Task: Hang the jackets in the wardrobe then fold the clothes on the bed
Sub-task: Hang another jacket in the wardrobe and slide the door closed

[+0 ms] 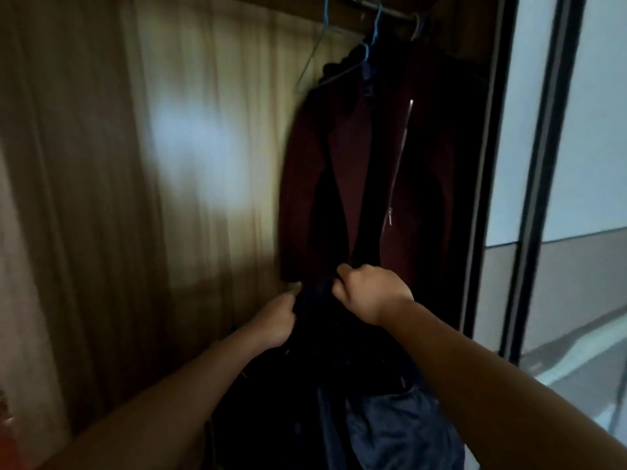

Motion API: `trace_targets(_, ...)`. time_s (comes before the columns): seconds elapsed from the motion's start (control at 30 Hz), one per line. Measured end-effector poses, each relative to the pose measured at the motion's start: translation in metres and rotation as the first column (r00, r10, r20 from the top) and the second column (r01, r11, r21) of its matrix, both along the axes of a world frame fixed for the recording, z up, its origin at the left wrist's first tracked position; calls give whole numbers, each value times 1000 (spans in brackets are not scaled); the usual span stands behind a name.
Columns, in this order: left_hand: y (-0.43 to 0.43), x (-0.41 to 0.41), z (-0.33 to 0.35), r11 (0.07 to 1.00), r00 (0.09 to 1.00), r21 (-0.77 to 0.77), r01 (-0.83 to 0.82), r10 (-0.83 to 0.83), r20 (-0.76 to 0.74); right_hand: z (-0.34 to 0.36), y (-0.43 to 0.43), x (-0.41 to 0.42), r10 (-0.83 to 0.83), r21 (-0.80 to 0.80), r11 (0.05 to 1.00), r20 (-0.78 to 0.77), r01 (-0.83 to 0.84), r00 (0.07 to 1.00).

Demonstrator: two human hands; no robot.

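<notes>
Hanging step in hand; folding not begun.

- You stand at the open wardrobe [203, 130]. Your left hand [276, 317] and right hand [369, 293] are both clenched on the bunched top edge of a dark navy jacket [339, 368], which is held low in front of you and hangs down between your forearms.
- A maroon jacket [339, 164] is already up on the rail [373, 6].
- An empty blue hanger [315, 52] hangs just left of it.

Next, likely: free one hand, take that hanger, find the collar and feed in the shoulders. The frame is dim and blurred, so the collar can't be picked out.
</notes>
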State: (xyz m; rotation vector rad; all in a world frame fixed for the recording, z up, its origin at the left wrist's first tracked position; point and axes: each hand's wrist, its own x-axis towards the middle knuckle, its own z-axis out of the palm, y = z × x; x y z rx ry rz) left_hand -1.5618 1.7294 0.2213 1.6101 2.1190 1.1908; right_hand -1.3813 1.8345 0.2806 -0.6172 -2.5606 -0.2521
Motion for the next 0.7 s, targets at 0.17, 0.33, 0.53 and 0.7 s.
trace_targets(0.17, 16, -28, 63, 983, 987, 100, -152, 156, -30, 54, 45, -49, 172, 83, 982, -55, -167, 984)
trace_targets(0.33, 15, -63, 127, 975, 967, 61, -215, 221, -127, 110, 67, -102, 281, 190, 947, -88, -261, 956)
trace_targets(0.53, 22, -110, 151, 945, 940, 72, -318, 324, -106, 136, 82, -157, 301, 280, 924, -118, -259, 946)
trace_targets(0.7, 26, -153, 92, 951, 951, 13, -308, 308, -28, 81, 86, -198, 330, 195, 928, -35, -317, 943)
